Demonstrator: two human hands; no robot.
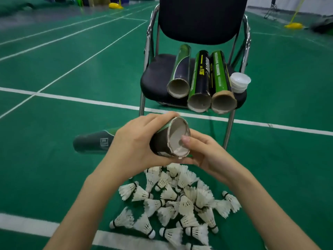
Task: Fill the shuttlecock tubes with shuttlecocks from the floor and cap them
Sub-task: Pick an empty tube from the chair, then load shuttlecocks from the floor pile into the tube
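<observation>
My left hand (pixel 135 143) grips a dark green shuttlecock tube (pixel 93 142) near its open mouth, which points towards me. My right hand (pixel 203 154) is at that mouth with the thumb inside the rim and the fingers under it; whether it holds a shuttlecock I cannot tell. A pile of several white feather shuttlecocks (pixel 176 201) lies on the green floor just below my hands. Three more open tubes (pixel 200 82) lie side by side on the black chair seat (pixel 155 74), mouths facing me. A stack of white plastic caps (pixel 239 82) sits to their right.
The chair's chrome legs (pixel 228 129) stand right behind my hands. White court lines (pixel 90 101) cross the green floor. Yellow net-post bases (pixel 293 25) and dark bags sit far back.
</observation>
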